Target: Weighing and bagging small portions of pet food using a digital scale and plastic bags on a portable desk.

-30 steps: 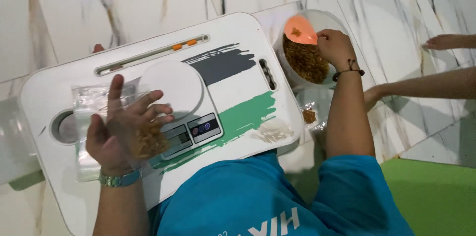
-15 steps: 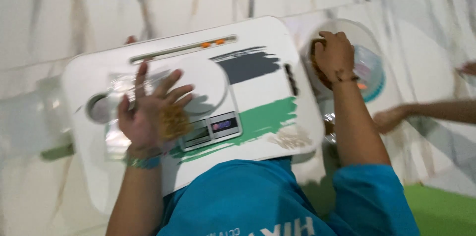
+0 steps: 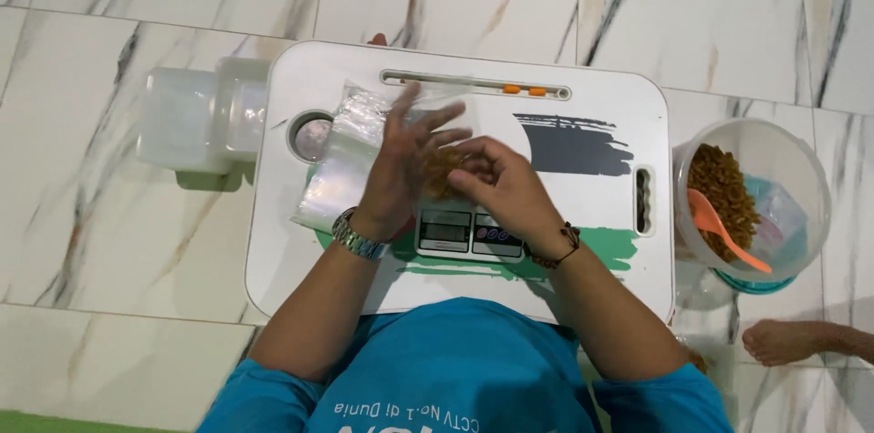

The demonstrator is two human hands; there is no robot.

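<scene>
Both hands hide the bag's brown contents.

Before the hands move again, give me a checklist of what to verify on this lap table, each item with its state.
1. Both hands on the work: left hand and right hand meet over the small digital kitchen scale. Ok.
2. Brown snack pieces between the hands sit over the scale platform. Ok.
3. Scale reading: the display is too small to read. Cannot tell.
4. Stack of clear plastic bags lies flat under the left hand, on the white lap table. Ok.
5. Orange plastic spoon rests inside the round clear tub of brown snack, on the floor to the right. Ok.
6. Whether the pieces are already bagged: hidden by fingers. Cannot tell.
</scene>
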